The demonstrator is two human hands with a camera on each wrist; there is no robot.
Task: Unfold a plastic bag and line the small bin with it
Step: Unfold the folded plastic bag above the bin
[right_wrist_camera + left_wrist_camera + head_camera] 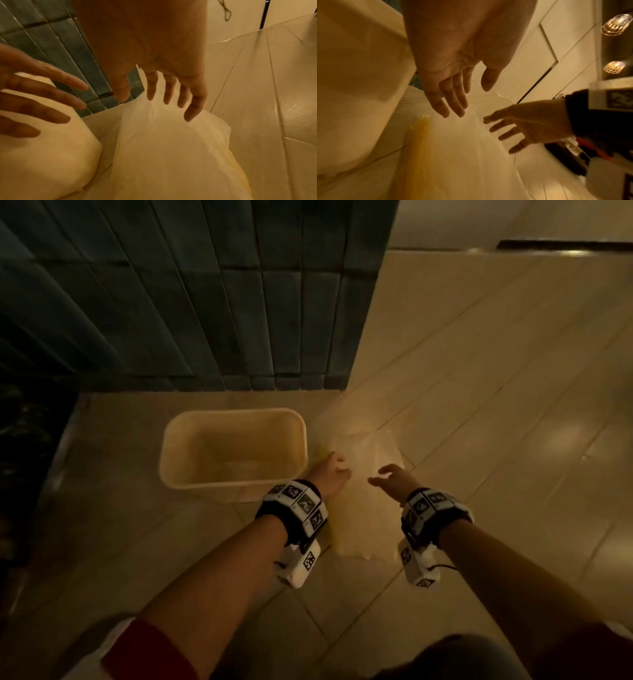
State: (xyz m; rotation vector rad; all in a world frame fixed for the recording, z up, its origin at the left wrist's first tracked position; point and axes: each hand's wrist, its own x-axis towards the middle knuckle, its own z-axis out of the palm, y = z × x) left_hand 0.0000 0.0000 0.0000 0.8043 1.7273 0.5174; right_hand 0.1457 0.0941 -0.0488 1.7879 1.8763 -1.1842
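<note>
**Both hands spread over the bag, bin unlined**

A thin translucent whitish plastic bag (363, 494) lay flat on the beige tiled floor (513, 412), just right of the small cream rectangular plastic bin (178, 470). L hand (330, 474) and R hand (394, 479) were above the bag w/ fingers straight & spread, gripping nothing. Contact w/ the bag: can't tell. The bin stood upright near a dark green tiled wall (212, 302).

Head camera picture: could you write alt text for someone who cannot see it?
Two bare hands, left hand and right hand, reach with open fingers over a translucent plastic bag lying flat on the beige tiled floor. An empty cream rectangular plastic bin stands just left of it, before a dark tiled wall.
</note>
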